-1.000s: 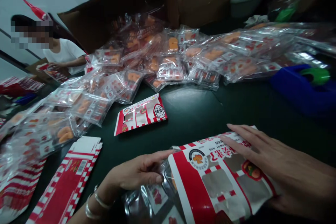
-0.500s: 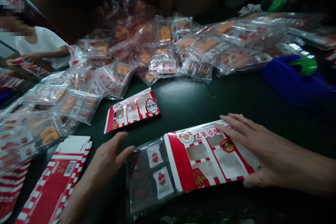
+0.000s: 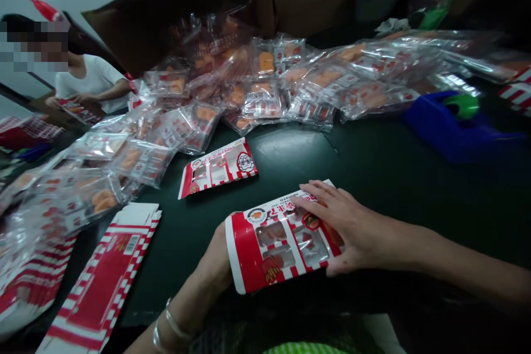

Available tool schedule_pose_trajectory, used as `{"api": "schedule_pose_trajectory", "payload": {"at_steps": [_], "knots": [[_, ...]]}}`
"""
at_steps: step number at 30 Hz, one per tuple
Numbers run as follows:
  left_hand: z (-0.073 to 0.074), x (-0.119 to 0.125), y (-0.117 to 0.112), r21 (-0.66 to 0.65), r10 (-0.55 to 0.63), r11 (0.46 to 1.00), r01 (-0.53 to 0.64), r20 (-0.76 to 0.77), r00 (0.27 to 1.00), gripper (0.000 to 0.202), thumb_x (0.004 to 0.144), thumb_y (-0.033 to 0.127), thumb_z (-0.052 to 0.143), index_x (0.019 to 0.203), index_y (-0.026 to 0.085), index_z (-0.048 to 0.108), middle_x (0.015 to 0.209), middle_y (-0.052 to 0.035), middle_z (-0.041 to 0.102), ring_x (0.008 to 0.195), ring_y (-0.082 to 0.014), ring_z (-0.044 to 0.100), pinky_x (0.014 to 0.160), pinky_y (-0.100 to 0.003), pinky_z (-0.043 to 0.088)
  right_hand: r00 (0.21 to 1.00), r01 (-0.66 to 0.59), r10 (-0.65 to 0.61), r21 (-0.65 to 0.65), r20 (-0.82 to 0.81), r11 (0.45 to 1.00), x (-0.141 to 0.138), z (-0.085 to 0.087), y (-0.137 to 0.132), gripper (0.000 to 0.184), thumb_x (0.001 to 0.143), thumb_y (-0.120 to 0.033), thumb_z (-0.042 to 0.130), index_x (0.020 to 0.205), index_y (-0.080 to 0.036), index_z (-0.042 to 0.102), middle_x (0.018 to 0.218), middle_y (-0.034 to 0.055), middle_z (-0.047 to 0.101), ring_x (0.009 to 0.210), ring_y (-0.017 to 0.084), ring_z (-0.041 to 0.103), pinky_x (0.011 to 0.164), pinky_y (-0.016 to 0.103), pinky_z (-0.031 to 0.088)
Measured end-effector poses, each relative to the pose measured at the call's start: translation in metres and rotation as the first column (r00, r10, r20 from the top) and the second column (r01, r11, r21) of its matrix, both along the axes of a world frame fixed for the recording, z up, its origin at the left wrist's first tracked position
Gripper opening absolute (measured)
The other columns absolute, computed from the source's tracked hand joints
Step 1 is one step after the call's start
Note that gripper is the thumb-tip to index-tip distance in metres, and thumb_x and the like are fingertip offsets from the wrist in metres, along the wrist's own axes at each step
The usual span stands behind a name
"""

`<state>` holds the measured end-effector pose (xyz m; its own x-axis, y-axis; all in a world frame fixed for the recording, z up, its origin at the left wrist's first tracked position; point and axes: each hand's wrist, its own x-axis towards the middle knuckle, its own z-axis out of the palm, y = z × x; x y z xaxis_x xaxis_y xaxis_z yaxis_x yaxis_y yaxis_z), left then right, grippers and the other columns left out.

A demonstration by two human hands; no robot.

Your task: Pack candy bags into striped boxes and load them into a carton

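Observation:
A red-and-white window box [image 3: 244,254] is tilted between my hands, its printed face toward me. My right hand [image 3: 344,221] is closed over its right end, with fingers along the top edge and the thumb at the lower edge. At the left end, my left hand [image 3: 219,260] grips the box from behind, its fingers mostly hidden. Through the windows a clear packet [image 3: 313,249] with whitish and orange-brown pieces shows inside. Beyond lies a second window box [image 3: 219,168], flat on the dark table [image 3: 298,160]. A red folded carton [image 3: 102,282] rests left of my left forearm.
Clear bags of orange pieces [image 3: 261,94] are heaped along the back and left. A blue tape dispenser [image 3: 443,127] stands at right. More striped cartons [image 3: 45,282] lie at far left. A person [image 3: 91,80] in a white top handles a carton beyond the heap.
The packet that stuck out of the box's left end is now inside it. My left hand has moved right to that end. The box and my right hand have shifted left in view.

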<state>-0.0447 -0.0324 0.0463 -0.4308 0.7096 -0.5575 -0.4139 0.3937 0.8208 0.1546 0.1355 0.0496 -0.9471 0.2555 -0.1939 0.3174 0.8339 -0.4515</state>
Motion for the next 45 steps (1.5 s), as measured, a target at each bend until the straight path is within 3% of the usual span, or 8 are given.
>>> {"api": "schedule_pose_trajectory", "payload": {"at_steps": [7, 11, 17, 21, 25, 31, 40, 45], "knots": [[0.058, 0.002, 0.006, 0.261, -0.162, 0.958, 0.12, 0.147, 0.976, 0.036, 0.072, 0.017, 0.077, 0.106, 0.014, 0.068, 0.094, -0.01, 0.075, 0.08, -0.0222, 0.073, 0.073, -0.03, 0.059, 0.785, 0.072, 0.12, 0.281, -0.607, 0.957, -0.01, -0.002, -0.032, 0.074, 0.08, -0.013, 0.062, 0.147, -0.03, 0.033, 0.145, 0.0159, 0.045, 0.137, 0.038, 0.035, 0.109, 0.064, 0.03], [0.097, -0.006, -0.013, 0.508, 0.051, 0.86, 0.045, -0.173, 0.984, 0.043, 0.078, 0.022, 0.074, 0.12, 0.023, 0.063, 0.091, -0.0068, 0.076, 0.075, -0.0203, 0.073, 0.067, -0.028, 0.06, 0.595, 0.197, -0.321, -0.253, -0.737, 0.947, -0.003, 0.039, -0.03, 0.048, 0.089, -0.025, 0.055, 0.136, -0.03, 0.045, 0.124, 0.0064, 0.065, 0.109, 0.029, 0.065, 0.093, 0.047, 0.054], [0.048, 0.015, -0.034, 0.529, -0.055, 0.844, 0.09, -0.081, 0.995, 0.068, 0.08, 0.021, 0.073, 0.14, 0.034, 0.045, 0.132, -0.0082, 0.062, 0.119, -0.0301, 0.059, 0.097, -0.042, 0.051, 0.678, -0.003, -0.698, -0.95, -0.23, 0.311, 0.007, 0.037, -0.057, 0.083, 0.078, -0.048, 0.069, 0.146, -0.032, 0.024, 0.118, 0.0092, 0.068, 0.09, 0.031, 0.071, 0.071, 0.048, 0.062], [-0.001, 0.029, -0.036, 0.489, -0.012, 0.872, 0.019, -0.017, 1.0, 0.071, 0.081, 0.024, 0.072, 0.143, 0.032, 0.039, 0.117, -0.0077, 0.071, 0.107, -0.0258, 0.066, 0.096, -0.04, 0.05, 0.534, 0.162, -0.843, -0.972, -0.057, 0.168, 0.008, -0.004, -0.083, 0.097, 0.079, -0.046, 0.07, 0.151, -0.036, 0.006, 0.134, 0.0098, 0.058, 0.104, 0.03, 0.067, 0.077, 0.046, 0.062], [-0.009, 0.017, -0.047, 0.314, -0.073, 0.939, 0.14, -0.216, 0.974, 0.035, 0.082, 0.031, 0.07, 0.116, 0.023, 0.066, 0.11, -0.0053, 0.072, 0.1, -0.022, 0.065, 0.088, -0.029, 0.049, 0.627, 0.218, -0.778, -0.951, -0.034, 0.217, 0.015, -0.022, -0.091, 0.061, 0.079, -0.046, 0.07, 0.134, -0.03, 0.051, 0.115, 0.0052, 0.07, 0.095, 0.027, 0.069, 0.075, 0.04, 0.062], [-0.01, 0.006, -0.046, 0.189, -0.181, 0.939, 0.286, -0.433, 0.883, 0.024, 0.086, 0.033, 0.062, 0.07, 0.015, 0.064, 0.079, -0.0012, 0.063, 0.074, -0.013, 0.054, 0.069, -0.022, 0.042, 0.569, 0.339, -0.754, -0.742, -0.328, 0.578, 0.016, -0.024, -0.081, 0.023, 0.081, -0.044, 0.067, 0.08, -0.022, 0.074, 0.095, 0.0059, 0.071, 0.087, 0.022, 0.067, 0.075, 0.027, 0.057], [-0.005, 0.002, -0.037, 0.237, -0.226, 0.903, 0.358, -0.447, 0.866, 0.008, 0.081, 0.016, 0.057, 0.078, 0.017, 0.065, 0.081, -0.0012, 0.059, 0.079, -0.0139, 0.054, 0.073, -0.025, 0.041, 0.72, 0.185, -0.608, -0.752, -0.334, 0.632, 0.014, -0.013, -0.067, 0.018, 0.084, -0.039, 0.064, 0.077, -0.023, 0.07, 0.087, 0.0039, 0.066, 0.078, 0.016, 0.063, 0.067, 0.024, 0.052], [-0.001, 0.015, -0.039, 0.208, -0.254, 0.925, 0.316, -0.279, 0.926, 0.019, 0.083, 0.031, 0.061, 0.073, 0.015, 0.064, 0.086, -0.0026, 0.061, 0.076, -0.0126, 0.053, 0.069, -0.024, 0.041, 0.742, 0.273, -0.665, -0.865, -0.089, 0.421, 0.017, -0.003, -0.071, 0.028, 0.08, -0.041, 0.067, 0.064, -0.018, 0.064, 0.096, 0.0062, 0.068, 0.079, 0.018, 0.064, 0.067, 0.027, 0.051]]}}
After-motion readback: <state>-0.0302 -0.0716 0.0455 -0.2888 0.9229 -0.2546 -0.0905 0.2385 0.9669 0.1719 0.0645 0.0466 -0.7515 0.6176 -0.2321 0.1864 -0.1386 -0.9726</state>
